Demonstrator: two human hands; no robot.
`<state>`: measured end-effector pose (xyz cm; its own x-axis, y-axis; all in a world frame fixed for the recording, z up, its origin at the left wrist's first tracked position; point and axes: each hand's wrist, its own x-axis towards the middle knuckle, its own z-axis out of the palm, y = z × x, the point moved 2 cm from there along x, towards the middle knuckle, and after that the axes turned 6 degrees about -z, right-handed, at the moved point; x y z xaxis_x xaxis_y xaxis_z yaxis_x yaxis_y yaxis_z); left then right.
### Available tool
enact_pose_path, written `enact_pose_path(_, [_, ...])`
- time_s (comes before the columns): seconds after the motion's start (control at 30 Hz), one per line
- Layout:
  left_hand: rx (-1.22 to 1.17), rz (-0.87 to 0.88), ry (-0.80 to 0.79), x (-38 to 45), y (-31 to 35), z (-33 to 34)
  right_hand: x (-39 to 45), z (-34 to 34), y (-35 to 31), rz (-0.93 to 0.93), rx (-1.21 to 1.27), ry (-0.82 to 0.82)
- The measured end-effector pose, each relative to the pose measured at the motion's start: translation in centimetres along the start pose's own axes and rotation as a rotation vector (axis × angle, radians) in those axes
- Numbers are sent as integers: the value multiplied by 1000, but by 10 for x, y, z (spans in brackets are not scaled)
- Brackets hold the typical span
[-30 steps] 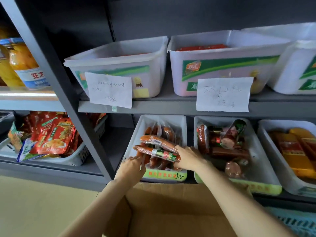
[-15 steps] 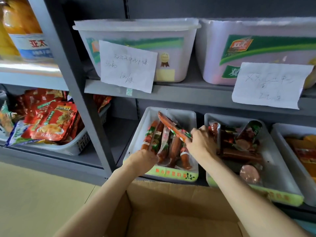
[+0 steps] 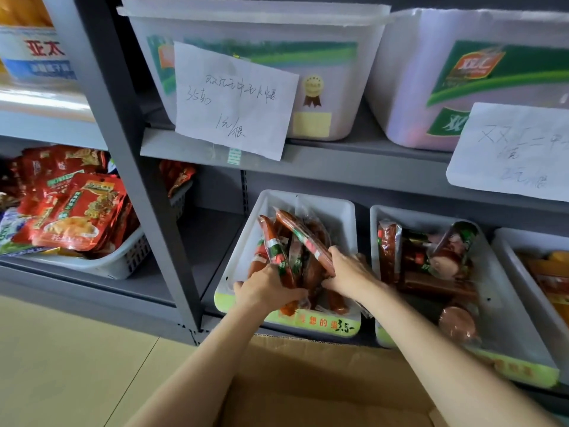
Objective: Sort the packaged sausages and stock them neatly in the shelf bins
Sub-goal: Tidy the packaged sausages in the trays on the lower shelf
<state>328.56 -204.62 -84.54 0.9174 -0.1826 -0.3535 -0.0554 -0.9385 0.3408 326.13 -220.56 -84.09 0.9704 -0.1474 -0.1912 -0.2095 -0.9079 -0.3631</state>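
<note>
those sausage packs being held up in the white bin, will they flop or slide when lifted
The sausage packs probably stay fairly stiff: they stand nearly upright in the left hand and right hand without bending. Their glossy film looks slippery, so a loose bundle may slide apart. Leaning on end in the white bin, they would likely topple if released.

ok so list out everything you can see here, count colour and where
sausage packs: several, red-brown, standing in the lower middle bin
lower bins: three, white, bottom shelf
mixed sausage packs: several, dark red, bin to the right
upper tubs: two, white with green bands, shelf above
paper labels: two, white, handwritten, hung below the tubs
snack pouches: a pile, red, basket at left
cardboard box: one, brown, below
left hand: grips a pack
right hand: grips a pack
</note>
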Motion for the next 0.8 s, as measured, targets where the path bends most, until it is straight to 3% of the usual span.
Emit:
enact_pose_path(0.1, [-49,-21,43,2,2,-2,2,-15,4,94,391,86])
enact_pose_path(0.2, [-390,28,45,10,-12,-6,-8,-27,13,178,667,198])
enact_pose_path(0.3, [-747,142,120,5,-23,-21,-28,-33,15,175,619,310])
enact_pose_path(0.4, [-805,257,157,8,-19,-26,-37,-32,9,165,418,418])
enact_pose_path(0.5, [-610,325,41,13,1,-15,-23,-16,-4,141,347,303])
enact_pose_path(0.6, [-25,316,41,22,14,0,-17,-2,-9,91,169,137])
enact_pose_path(0.73, [111,287,-92,29,15,6,-25,-6,4,41,173,115])
enact_pose_path(0.8, [227,285,-86,31,13,10,-29,0,9,29,218,66])
